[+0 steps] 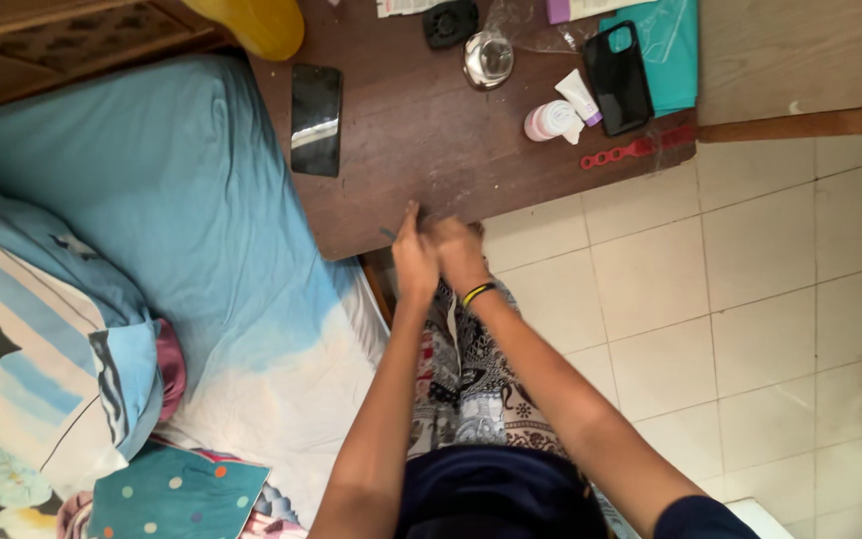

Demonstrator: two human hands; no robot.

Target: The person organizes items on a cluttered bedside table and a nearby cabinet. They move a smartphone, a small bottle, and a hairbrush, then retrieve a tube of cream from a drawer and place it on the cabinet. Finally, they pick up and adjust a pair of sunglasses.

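Both of my hands meet at the near edge of a brown wooden table (421, 160). My left hand (414, 262) has its fingers drawn together, and the tip of a thin dark thing (388, 233) pokes out on its left side. My right hand (459, 255), with a yellow and black band on the wrist, lies close against the left one, its fingers curled at the table edge. What lies under its fingers is hidden.
On the table lie a black phone (316, 120), a black phone case (618, 77), a white tube (579, 97), a small white jar (551, 120), a red strip with holes (636, 150), a shiny round lid (488, 58) and a teal bag (665, 50). A bed with a blue sheet (152, 200) fills the left. Pale floor tiles (730, 299) lie to the right.
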